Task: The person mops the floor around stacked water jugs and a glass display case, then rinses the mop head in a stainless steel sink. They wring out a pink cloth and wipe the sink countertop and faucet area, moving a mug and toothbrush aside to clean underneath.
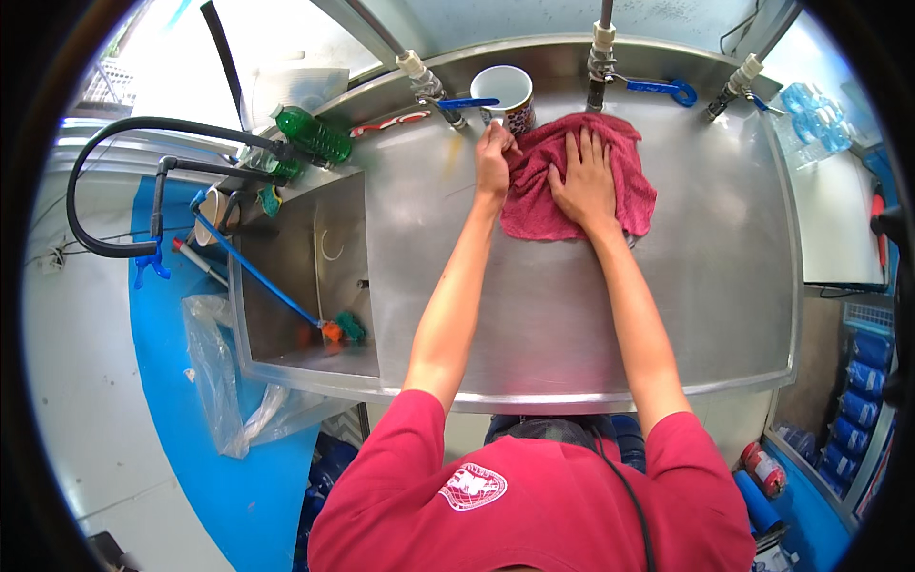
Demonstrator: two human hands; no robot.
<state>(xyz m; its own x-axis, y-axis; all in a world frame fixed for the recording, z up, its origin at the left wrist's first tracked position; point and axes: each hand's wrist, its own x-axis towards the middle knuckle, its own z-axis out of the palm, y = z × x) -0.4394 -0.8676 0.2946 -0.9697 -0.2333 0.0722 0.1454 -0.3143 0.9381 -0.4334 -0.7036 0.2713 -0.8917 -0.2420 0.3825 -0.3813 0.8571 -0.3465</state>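
My left hand [493, 164] is closed at the handle of a mug [519, 118], white inside with a dark patterned outside. The mug stands at the back of the steel counter [572, 315], below a blue valve lever. A red cloth [534, 205] lies rumpled to the mug's right and touches the side of my left hand. On top of this cloth my right hand [585, 186] rests flat, its fingers spread. Whatever lies beneath the cloth is mostly hidden; a small metallic bit shows at its lower right edge.
Three pipes with valves, one a blue-handled valve [662, 89], rise along the back edge. At left is a sink [286, 257] holding a blue-handled brush [276, 276]. Green bottles [313, 133] and a red-and-white tool [389, 124] lie behind it. Clear bottles [815, 119] stand far right.
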